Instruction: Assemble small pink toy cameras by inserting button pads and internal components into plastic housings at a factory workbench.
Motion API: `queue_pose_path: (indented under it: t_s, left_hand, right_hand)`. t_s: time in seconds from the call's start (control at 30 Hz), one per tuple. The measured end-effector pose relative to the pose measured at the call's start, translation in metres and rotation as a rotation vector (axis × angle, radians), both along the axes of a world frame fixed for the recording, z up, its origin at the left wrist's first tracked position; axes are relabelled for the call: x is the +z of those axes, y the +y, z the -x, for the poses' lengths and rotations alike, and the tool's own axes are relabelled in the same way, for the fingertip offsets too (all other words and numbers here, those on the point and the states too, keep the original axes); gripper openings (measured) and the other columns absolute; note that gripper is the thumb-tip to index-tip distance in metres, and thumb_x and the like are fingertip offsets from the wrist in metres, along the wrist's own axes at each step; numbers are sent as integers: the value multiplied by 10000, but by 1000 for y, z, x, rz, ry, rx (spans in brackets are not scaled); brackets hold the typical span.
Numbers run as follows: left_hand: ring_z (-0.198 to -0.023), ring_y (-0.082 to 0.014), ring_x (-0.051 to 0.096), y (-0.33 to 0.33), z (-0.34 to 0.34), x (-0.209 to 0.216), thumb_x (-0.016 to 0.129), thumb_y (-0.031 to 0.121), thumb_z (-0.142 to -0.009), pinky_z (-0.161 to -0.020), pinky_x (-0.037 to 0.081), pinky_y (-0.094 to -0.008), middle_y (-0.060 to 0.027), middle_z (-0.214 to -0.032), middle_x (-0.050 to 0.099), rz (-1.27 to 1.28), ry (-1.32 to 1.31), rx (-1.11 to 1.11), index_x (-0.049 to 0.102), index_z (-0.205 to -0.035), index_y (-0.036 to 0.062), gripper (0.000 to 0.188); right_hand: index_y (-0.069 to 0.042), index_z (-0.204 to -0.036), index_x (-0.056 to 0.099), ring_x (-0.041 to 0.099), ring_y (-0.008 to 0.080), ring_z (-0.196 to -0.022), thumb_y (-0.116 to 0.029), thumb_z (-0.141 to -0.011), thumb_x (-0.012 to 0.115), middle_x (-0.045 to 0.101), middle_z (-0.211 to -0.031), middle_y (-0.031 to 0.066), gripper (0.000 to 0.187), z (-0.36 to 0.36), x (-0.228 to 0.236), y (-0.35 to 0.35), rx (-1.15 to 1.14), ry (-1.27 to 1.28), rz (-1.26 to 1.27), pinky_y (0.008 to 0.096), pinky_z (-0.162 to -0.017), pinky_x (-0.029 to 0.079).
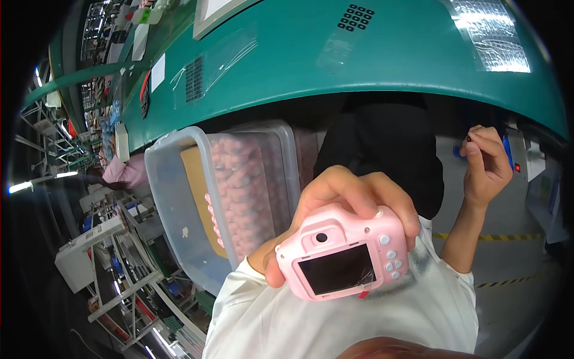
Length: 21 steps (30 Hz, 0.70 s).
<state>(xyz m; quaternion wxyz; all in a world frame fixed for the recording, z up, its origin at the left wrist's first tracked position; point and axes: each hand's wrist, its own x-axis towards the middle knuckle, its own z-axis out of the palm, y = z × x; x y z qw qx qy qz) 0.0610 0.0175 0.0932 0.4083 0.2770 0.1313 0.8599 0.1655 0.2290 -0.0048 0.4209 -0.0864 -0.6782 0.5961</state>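
Observation:
My left hand point(359, 191) is wrapped round a pink toy camera point(388, 230), holding it in front of my white shirt. The camera's back faces up, with a dark screen point(338, 269), several pale round buttons and a small dark eyepiece. A red tab point(363, 294) sticks out at the screen's lower edge, where some clear film shows. Off to the right, apart from the camera, my right hand point(489, 164) is raised with thumb and fingertips pinched together. A tiny black piece point(469, 139) shows at those fingertips; its exact kind is too small to tell.
The green workbench point(287, 66) curves across the top. On it lie a sheet of black square pads point(356, 18), a dark gridded sheet point(194, 79) and a silvery sheet point(493, 36). Clear plastic tubs point(173, 239) with stacked pink parts point(239, 185) stand at my left. Another person's pink sleeve point(128, 172) shows far left.

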Motion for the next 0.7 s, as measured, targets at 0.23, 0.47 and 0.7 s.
queue_pose_path:
  t_s: [0.23, 0.47, 0.7]
  left_hand:
    - [-958, -385, 647, 2, -9, -4, 685, 711, -757, -814, 544, -412, -308, -1264, 527, -4, -36, -23, 514, -1382, 27, 942]
    - [-927, -389, 634, 2, -8, -7, 642, 710, -762, -775, 532, -413, -265, -1279, 457, 8, -75, -23, 520, -1385, 8, 947]
    - [-927, -390, 625, 3, -5, -9, 662, 720, -755, -763, 532, -429, -260, -1248, 475, 15, -79, -59, 493, -1387, -5, 977]
  right_hand:
    - [46, -1024, 699, 496, 197, -717, 92, -858, 631, 632, -915, 134, 186, -8, -4, -1, -21, -27, 2, 366, -759, 431]
    - [50, -1007, 709, 520, 199, -740, 114, -830, 652, 652, -916, 143, 197, 1, 10, 2, -9, 43, -67, 317, -696, 425]
    - [49, -983, 725, 545, 201, -766, 133, -800, 682, 671, -913, 145, 205, 2, 7, 1, 1, 46, -29, 258, -639, 424]
